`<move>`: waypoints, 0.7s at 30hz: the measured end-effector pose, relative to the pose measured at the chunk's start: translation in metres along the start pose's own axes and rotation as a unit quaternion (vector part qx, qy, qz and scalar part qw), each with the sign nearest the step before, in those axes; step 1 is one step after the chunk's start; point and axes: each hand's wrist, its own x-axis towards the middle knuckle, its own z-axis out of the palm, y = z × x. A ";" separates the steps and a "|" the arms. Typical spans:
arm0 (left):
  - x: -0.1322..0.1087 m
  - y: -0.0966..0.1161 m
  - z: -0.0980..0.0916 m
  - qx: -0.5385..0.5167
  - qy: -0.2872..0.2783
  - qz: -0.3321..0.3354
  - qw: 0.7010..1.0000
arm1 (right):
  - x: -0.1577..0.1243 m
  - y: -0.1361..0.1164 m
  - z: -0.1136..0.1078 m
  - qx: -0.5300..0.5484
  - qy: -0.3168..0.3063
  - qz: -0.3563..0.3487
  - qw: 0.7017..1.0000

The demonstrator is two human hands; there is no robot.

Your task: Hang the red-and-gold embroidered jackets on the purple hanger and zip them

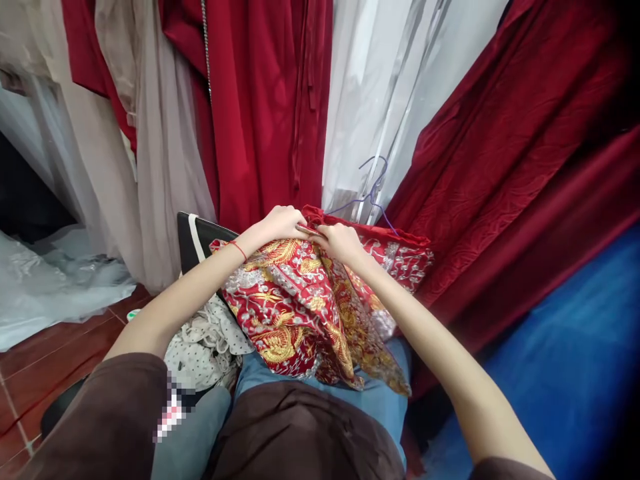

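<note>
A red embroidered garment (285, 313) with gold and silver stitching lies bunched across my lap. My left hand (284, 223) is closed on its upper edge, fingers curled over the cloth. Right beside it, my right hand (341, 242) pinches the same edge, and the two hands almost touch. A small thin shiny piece shows between the fingertips; what it is I cannot make out. The garment's red border runs to the right, where a purple wire hanger (371, 195) sticks up from it with its hook free.
Red dresses (265, 113), beige gowns (167, 147) and white fabric (360, 87) hang in front. Dark red patterned cloth (500, 153) and blue fabric (565, 360) are to the right. A dotted white cloth (205, 343) and a black bag-like item (187, 243) sit at my left.
</note>
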 end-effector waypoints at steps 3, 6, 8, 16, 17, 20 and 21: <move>0.009 0.001 -0.004 -0.054 0.048 0.001 0.997 | 0.001 0.010 -0.008 0.018 0.037 0.029 0.999; 0.010 0.001 -0.024 -0.112 0.083 -0.002 0.990 | 0.000 0.029 -0.018 0.064 0.101 0.088 0.989; 0.004 0.002 -0.038 -0.129 0.115 -0.016 0.985 | -0.002 0.047 -0.022 0.102 0.139 0.139 0.975; -0.009 0.032 -0.010 -0.434 -0.232 -0.184 0.851 | -0.008 0.053 -0.026 0.367 0.123 0.033 0.922; -0.008 0.036 0.002 -0.479 -0.266 -0.192 0.815 | -0.010 0.043 -0.026 0.391 0.085 -0.019 0.916; -0.011 0.040 0.032 -0.548 -0.282 -0.192 0.764 | -0.022 0.022 -0.026 0.419 -0.059 -0.150 0.894; -0.014 0.038 0.038 -0.554 -0.287 -0.178 0.761 | -0.026 0.020 -0.026 0.421 -0.116 -0.178 0.882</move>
